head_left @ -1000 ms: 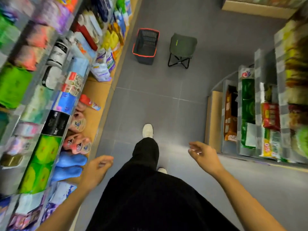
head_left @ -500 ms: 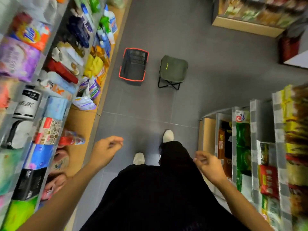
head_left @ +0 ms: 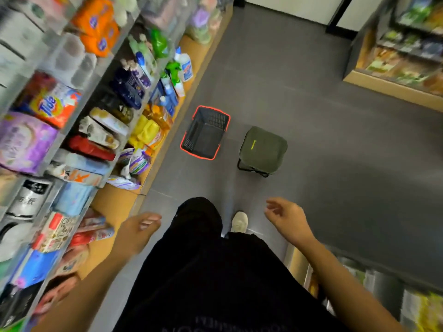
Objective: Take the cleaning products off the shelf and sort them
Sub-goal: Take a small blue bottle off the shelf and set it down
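Observation:
Cleaning products fill the shelf on my left: yellow bottles (head_left: 146, 131), blue and white bottles (head_left: 184, 65), a green spray bottle (head_left: 173, 68), purple refill bags (head_left: 137, 161) and an orange Tide box (head_left: 55, 106). A dark basket with a red rim (head_left: 217, 111) stands empty on the floor beside the shelf base. My left hand (head_left: 137, 230) hangs near the shelf's low wooden ledge, fingers loosely curled, holding nothing. My right hand (head_left: 288, 218) hovers over the floor with relaxed fingers, also holding nothing.
A green folding stool (head_left: 262, 149) stands right of the basket. Tissue and paper packs (head_left: 26, 140) line the nearer left shelves. Snack shelves stand at lower right (head_left: 407, 305) and far right (head_left: 395, 61). Grey floor (head_left: 335, 152) runs between them. My foot (head_left: 239, 221) is forward.
I have walked forward along the aisle; the basket and stool appear closer and larger. Both hands swing with the steps and stay without any object.

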`<state>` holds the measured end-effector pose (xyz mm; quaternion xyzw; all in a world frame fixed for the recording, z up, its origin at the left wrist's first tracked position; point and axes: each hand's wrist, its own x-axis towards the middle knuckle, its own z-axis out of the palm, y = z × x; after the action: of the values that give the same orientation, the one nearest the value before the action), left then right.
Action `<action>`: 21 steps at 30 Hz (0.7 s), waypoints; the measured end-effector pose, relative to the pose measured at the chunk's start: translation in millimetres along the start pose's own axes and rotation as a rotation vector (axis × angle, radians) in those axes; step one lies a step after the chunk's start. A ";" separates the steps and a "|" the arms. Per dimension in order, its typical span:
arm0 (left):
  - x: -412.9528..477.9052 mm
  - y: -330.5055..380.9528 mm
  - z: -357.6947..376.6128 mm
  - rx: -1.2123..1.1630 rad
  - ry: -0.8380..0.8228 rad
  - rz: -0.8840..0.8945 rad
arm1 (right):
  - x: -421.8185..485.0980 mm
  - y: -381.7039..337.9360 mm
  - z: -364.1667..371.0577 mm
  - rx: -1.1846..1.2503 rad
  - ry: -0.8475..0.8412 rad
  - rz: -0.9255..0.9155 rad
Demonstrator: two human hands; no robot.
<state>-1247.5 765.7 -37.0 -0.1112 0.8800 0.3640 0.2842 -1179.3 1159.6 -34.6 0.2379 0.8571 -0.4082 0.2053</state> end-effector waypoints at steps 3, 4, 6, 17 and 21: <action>28.8 30.4 -1.6 -0.031 0.006 -0.014 | 57.3 -37.7 -31.3 -0.012 -0.043 -0.047; 41.8 40.4 -2.2 -0.041 0.009 -0.016 | 76.8 -48.8 -38.3 -0.024 -0.060 -0.060; 72.9 62.1 -2.7 -0.081 0.010 -0.017 | 116.2 -69.0 -50.2 -0.048 -0.092 -0.079; 275.3 188.6 -26.3 -0.228 0.044 0.039 | 293.1 -147.8 -127.4 -0.339 -0.159 -0.070; 331.7 225.8 -35.8 -0.317 0.094 0.040 | 352.3 -178.1 -161.4 -0.386 -0.207 -0.116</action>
<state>-1623.3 904.6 -78.9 -0.1538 0.8259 0.4983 0.2145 -1590.0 1274.4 -25.7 0.1011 0.9060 -0.2699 0.3101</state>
